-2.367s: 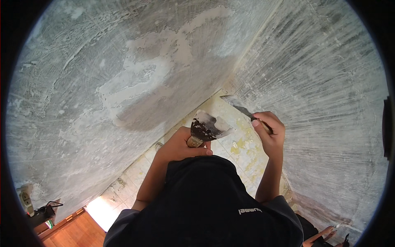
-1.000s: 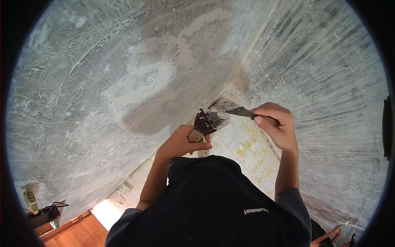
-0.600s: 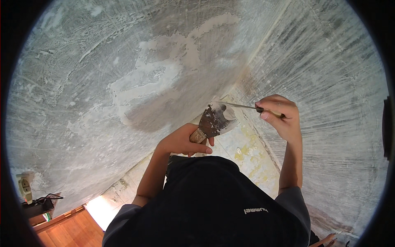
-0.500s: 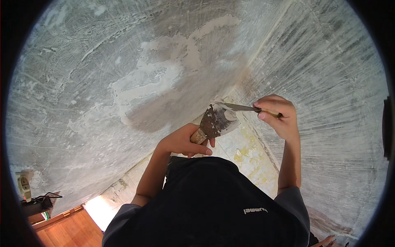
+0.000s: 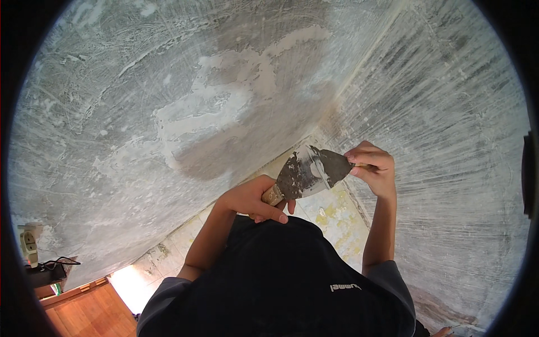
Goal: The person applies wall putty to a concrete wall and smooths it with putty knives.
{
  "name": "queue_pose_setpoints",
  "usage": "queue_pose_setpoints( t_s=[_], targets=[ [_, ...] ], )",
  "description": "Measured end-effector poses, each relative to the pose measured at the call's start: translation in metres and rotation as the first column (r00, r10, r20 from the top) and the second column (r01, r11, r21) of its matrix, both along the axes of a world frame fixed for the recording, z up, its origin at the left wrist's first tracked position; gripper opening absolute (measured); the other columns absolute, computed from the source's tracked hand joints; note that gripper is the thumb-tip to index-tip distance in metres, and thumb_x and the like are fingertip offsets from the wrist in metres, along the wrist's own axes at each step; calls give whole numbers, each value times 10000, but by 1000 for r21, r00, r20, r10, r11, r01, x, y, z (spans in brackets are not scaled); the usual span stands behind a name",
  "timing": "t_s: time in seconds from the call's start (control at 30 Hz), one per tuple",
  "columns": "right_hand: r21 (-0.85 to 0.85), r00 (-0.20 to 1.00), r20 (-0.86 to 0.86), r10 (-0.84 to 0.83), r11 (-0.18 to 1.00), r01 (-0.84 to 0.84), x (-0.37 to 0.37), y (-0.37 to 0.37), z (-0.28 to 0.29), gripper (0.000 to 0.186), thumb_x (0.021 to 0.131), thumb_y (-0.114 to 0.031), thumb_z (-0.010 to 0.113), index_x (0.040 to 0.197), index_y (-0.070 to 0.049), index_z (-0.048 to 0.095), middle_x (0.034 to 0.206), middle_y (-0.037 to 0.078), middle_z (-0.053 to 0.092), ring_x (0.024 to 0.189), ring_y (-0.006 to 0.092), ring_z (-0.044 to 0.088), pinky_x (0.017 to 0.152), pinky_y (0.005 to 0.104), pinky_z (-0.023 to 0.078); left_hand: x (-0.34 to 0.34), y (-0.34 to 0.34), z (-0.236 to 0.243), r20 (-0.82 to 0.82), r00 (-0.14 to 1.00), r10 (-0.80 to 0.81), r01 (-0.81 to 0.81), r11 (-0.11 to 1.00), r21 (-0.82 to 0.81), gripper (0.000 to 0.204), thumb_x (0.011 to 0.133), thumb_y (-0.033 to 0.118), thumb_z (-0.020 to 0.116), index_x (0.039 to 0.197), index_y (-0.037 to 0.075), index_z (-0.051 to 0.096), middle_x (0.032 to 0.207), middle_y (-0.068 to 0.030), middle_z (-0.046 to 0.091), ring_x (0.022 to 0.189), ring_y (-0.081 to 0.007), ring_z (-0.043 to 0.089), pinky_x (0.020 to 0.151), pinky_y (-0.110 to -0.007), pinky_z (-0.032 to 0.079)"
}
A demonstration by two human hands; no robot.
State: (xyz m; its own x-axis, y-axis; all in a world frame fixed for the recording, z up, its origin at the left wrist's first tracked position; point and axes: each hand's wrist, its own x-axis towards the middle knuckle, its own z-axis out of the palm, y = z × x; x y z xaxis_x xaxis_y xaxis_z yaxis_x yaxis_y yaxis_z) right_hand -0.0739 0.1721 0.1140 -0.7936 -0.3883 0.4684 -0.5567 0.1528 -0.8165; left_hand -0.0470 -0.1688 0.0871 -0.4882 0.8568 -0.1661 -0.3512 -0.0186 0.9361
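Observation:
My left hand (image 5: 252, 199) is closed around the wooden handle of a putty knife (image 5: 273, 194); its dark, flaking blade carries whitish compound. My right hand (image 5: 376, 168), to the right and a little higher, pinches a second putty knife (image 5: 336, 165) by its handle, with the dark face of that blade showing. The two blades meet over the corner of the floor, white paste (image 5: 314, 168) along where they meet; I cannot tell exactly how far they overlap. Both tools are held above my dark shirt (image 5: 269, 269).
Mottled grey plastered walls (image 5: 129, 163) meet in a corner ahead, above a stained tiled floor (image 5: 331, 219). At lower left are a power socket (image 5: 30, 247), black cables (image 5: 62, 264) and wooden flooring (image 5: 95, 309). Part of another person's hand (image 5: 443, 330) shows at lower right.
My right hand has moved slightly down and left; its knife has turned from edge-on to showing its flat face against the other blade. My left hand has moved slightly rightward and down.

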Motion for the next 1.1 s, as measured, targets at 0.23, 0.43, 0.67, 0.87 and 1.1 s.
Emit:
queue_pose_setpoints(
  t_s=[0.23,0.43,0.67,0.87,1.1],
  targets=[
    [-78,1000,20,-9,997,10,9,8,-19,267,756,-34,876,1011,-43,798,1021,128,776,889,203,681,788,334,511,2,-4,-8,-44,999,-24,30,990,135,264,814,179,870,977,33,723,659,9,621,441,-56,525,428,-229,401],
    [-378,982,186,-34,920,103,19,-5,-39,242,903,-125,789,1113,-17,736,1055,152,721,831,172,626,732,311,486,1,1,4,-111,994,4,0,999,32,262,827,184,867,984,38,718,662,13,610,462,-49,528,438,-226,410],
    [-710,873,413,260,693,129,37,-52,-39,306,1101,-282,494,1292,-43,498,995,113,627,671,138,504,616,302,435,7,15,13,110,993,45,-44,999,-12,245,907,202,806,980,42,636,667,30,571,488,-47,527,453,-231,433],
    [-701,854,446,269,699,145,40,-68,-44,234,1102,-242,501,1224,-43,507,973,94,622,646,128,506,587,288,417,10,20,4,166,980,110,-121,991,58,260,987,253,732,990,52,566,650,28,529,503,-55,520,458,-249,458],
    [-636,906,405,124,750,182,41,-79,-61,191,1069,-153,568,1215,-29,568,971,47,614,783,129,512,701,303,418,18,29,12,196,964,181,-189,982,25,285,1008,280,704,980,41,550,660,14,529,509,-70,532,456,-273,499]
  ],
)
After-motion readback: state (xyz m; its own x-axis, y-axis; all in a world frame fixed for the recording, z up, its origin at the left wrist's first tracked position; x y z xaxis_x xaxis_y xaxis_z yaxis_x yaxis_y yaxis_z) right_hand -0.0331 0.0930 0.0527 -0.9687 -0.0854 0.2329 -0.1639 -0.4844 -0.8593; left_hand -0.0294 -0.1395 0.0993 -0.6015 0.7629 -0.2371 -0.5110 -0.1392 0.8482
